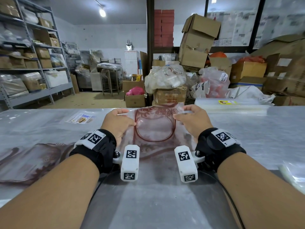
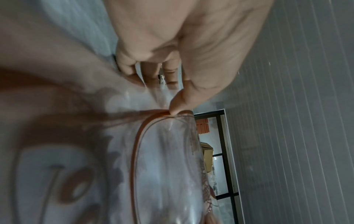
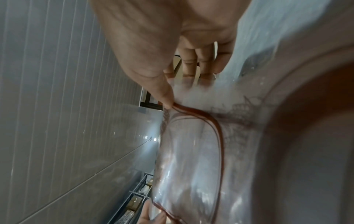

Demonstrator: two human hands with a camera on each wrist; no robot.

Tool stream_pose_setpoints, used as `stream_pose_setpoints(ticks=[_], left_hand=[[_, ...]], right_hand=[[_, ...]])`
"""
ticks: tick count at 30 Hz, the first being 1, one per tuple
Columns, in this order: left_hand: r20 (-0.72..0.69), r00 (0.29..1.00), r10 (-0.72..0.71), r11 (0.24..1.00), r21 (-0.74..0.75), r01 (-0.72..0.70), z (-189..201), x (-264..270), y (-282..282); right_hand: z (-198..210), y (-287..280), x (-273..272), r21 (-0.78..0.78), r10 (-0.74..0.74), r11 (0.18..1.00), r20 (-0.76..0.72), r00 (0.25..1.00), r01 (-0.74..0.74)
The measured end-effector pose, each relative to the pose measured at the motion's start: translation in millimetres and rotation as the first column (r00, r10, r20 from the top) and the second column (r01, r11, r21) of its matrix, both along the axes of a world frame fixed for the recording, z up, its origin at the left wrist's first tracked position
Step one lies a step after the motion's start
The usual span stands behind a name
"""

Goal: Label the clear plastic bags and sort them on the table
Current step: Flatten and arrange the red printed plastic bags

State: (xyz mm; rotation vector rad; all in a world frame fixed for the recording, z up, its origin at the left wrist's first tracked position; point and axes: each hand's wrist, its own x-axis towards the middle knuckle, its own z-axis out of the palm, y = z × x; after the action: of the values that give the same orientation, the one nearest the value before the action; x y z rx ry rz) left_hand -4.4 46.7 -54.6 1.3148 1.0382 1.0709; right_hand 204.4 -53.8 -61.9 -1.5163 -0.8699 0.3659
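Note:
A clear plastic bag (image 1: 154, 128) printed with a dark red oval frame and leaf pattern is lifted above the steel table (image 1: 247, 138), held by both hands. My left hand (image 1: 118, 122) pinches its left edge, thumb on top, as the left wrist view shows on the bag (image 2: 164, 166) under the left hand (image 2: 172, 84). My right hand (image 1: 191, 119) pinches the right edge; in the right wrist view the thumb of the right hand (image 3: 168, 84) presses the bag (image 3: 191, 159). More printed bags (image 1: 31, 161) lie flat at the left. A labelled bag (image 1: 81, 118) lies at the far left.
A flat stack of clear bags with a yellow label (image 1: 231, 106) sits at the table's far right. Another clear bag (image 1: 293, 172) lies at the right edge. Cardboard boxes (image 1: 196, 45), stuffed sacks (image 1: 165, 78) and metal shelving (image 1: 29, 55) stand beyond the table.

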Motion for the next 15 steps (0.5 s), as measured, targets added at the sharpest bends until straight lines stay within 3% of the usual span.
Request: stream_pose_setpoints(ticks=[6,10,15], left_hand=[[0.214,0.975,-0.058,0.987,-0.135,0.088,4.3,0.6,-3.5],[0.204,0.97,-0.131,0.981,-0.115,0.157,5.0,0.3,-6.5],[0.242,0.961,-0.137,0.989,-0.018,0.146,5.5,-0.2,-5.1]], right_hand=[[1.8,0.8,-3.4,0.171,0.101,0.982,-0.128,0.987,-0.078],[4.9,1.1,-5.0,0.271,0.17,0.958,-0.271,0.948,-0.094],[2.4,4.4,-1.1,0.192,0.187,0.973,-0.346,0.919,-0.126]])
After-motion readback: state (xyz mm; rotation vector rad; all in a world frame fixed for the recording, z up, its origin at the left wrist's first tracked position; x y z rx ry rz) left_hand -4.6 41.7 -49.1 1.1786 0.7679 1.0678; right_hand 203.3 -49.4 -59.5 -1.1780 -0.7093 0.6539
